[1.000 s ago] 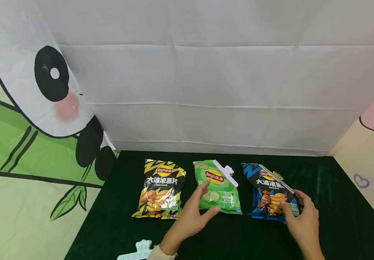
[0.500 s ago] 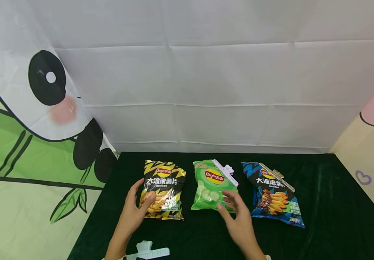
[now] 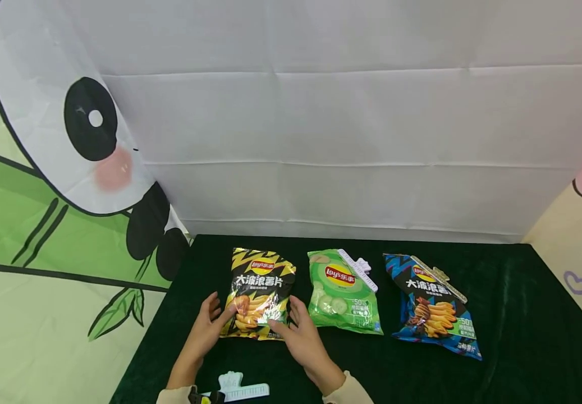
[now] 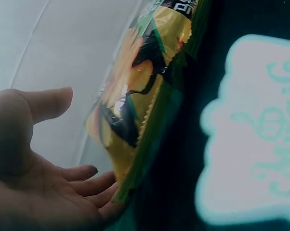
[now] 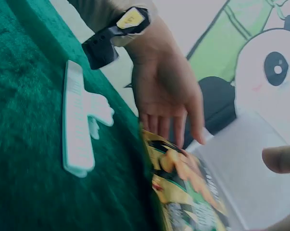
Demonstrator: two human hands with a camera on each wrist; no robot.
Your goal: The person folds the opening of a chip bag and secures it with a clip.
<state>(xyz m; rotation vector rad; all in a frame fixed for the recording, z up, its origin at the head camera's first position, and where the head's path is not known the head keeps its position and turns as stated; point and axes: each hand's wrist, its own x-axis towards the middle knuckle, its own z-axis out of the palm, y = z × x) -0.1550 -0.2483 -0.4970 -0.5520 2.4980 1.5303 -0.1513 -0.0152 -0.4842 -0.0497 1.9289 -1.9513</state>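
A black and yellow bag of potato chips (image 3: pixel 259 294) lies on the dark green cloth, between my two hands. At its left edge is my left hand (image 3: pixel 202 332), the fingers loosely spread and the thumb towards the bag's front. In the left wrist view, the fingertips (image 4: pixel 104 190) reach the bag's edge while the thumb stands apart from it. My right hand (image 3: pixel 303 343) is at the bag's lower right corner, thumb over the front and fingers along the side. No clip shows on this bag. A pale blue bag clip (image 3: pixel 244 391) lies in front of it.
To the right lies a green chip bag (image 3: pixel 343 303) with a white clip (image 3: pixel 358 270) across its top right corner. Farther right, a blue chip bag (image 3: pixel 434 314) carries a gold-coloured clip (image 3: pixel 439 279). A white cloth backdrop (image 3: pixel 321 196) rises behind the table.
My right hand has moved left, from the blue bag past the green one to the black and yellow bag. My left hand has moved left from near the green bag to the black and yellow bag's left edge.
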